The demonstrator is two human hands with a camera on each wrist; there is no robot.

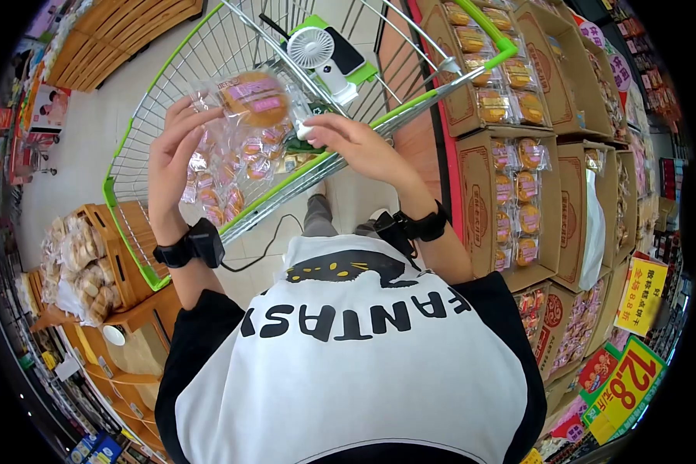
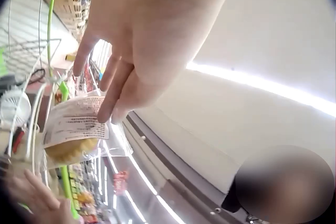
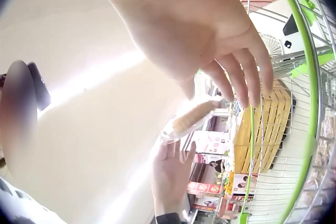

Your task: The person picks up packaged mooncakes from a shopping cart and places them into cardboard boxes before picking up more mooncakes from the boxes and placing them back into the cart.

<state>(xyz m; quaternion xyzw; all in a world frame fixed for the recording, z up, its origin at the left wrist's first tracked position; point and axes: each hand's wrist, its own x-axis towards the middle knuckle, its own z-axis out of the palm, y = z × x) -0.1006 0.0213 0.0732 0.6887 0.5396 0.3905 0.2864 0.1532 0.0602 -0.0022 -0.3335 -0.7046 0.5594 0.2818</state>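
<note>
A: Quick one, what's the left hand (image 1: 179, 147) doing on your feed?
B: I've got it clamped on the wrapped cake (image 1: 257, 99), thumb and fingers pinching the clear plastic at its left side. Cake is up over the shopping cart (image 1: 124, 157), pink label facing the head camera, printed side facing the left wrist camera
A: And the right hand (image 1: 359, 151)?
B: Fingers apart, loosely extended, just beside the cake's right edge. I can't tell if the fingertips touch the plastic
A: Cart contents?
B: Small wrapped cakes (image 1: 259, 147) piled under the held one, near left part. Far side has a white handheld fan (image 1: 311, 48) and a dark-screened phone (image 1: 346, 52) on a green panel (image 1: 361, 75). Green frame trim, wire sides
A: Right of the cart?
B: Cardboard boxes (image 1: 472, 189) with rows of packaged cakes (image 1: 527, 185) in them. Yellow-green price sign (image 1: 625, 390) reading 12.8, near right
A: Left?
B: Bagged bread (image 1: 81, 267) in a wooden rack, near left; slatted wooden stand (image 1: 116, 35), far left
A: Person?
B: White shirt front (image 1: 356, 379) with dark sleeves, black lettering, a black strap (image 1: 191, 246) on the left wrist, another on the right
</note>
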